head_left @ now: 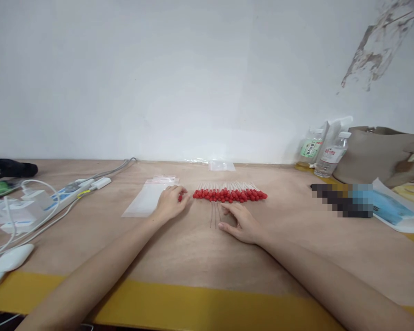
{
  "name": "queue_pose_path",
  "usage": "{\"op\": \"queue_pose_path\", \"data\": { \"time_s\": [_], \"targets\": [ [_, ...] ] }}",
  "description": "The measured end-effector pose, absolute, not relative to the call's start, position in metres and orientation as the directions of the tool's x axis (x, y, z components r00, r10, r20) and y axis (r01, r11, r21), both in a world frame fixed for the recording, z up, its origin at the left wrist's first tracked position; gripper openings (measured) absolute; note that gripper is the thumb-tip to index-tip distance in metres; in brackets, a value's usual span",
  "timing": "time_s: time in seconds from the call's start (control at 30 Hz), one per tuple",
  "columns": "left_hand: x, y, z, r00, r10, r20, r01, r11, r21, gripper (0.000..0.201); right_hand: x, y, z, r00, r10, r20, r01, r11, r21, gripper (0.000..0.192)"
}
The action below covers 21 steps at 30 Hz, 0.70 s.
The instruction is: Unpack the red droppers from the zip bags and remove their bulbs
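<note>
Row of droppers (229,193) mid-table, bags (148,198) to its left, bottles (322,152) far right, power strip (69,193) far left

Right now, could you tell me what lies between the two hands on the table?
In the head view, only bare wooden tabletop separates the left hand from the right hand.

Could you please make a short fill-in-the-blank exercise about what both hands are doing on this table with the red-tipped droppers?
1. The row of droppers has bulbs of the colour ____.
2. The left hand rests partly on a clear plastic ____.
3. The right hand lies flat on the table, just ____ the row, next to a few thin glass tubes.
4. Two ____ with labels stand by the wall at the right.

Missing words: red; bag; in front of; bottles
</note>
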State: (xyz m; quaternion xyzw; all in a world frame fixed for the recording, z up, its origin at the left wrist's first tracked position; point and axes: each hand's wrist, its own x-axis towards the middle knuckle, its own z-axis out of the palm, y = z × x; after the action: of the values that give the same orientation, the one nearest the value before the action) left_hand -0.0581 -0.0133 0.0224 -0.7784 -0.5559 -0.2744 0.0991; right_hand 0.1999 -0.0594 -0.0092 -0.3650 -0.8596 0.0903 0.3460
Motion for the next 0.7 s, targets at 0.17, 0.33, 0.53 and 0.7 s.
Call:
{"op": "queue_pose_path", "data": {
  "time_s": [0.17, 0.33, 0.53, 0.7],
  "targets": [
    [-0.035, 0.001, 0.019, 0.257, 0.846, 0.467, 0.902, -0.384, 0.197, 0.029, 0.208, -0.06, -0.009, -0.501, 0.685, 0.53, 0.582, 0.719, -0.38, 0.047],
    [-0.023, 0.016, 0.015, 0.132, 0.881, 0.454, 0.891, -0.306, 0.336, 0.027, 0.21, -0.061, -0.007, -0.502, 0.691, 0.52, 0.587, 0.714, -0.382, 0.047],
    [-0.023, 0.023, 0.008, -0.02, 0.875, 0.484, 0.843, -0.246, 0.479, 0.028, 0.209, -0.06, -0.009, -0.5, 0.69, 0.523, 0.572, 0.717, -0.398, 0.047],
    [-0.035, -0.004, 0.01, 0.064, 0.805, 0.59, 0.779, -0.41, 0.474, 0.025, 0.209, -0.056, -0.015, -0.411, 0.674, 0.613, 0.59, 0.71, -0.385, 0.058]
  ]
}}
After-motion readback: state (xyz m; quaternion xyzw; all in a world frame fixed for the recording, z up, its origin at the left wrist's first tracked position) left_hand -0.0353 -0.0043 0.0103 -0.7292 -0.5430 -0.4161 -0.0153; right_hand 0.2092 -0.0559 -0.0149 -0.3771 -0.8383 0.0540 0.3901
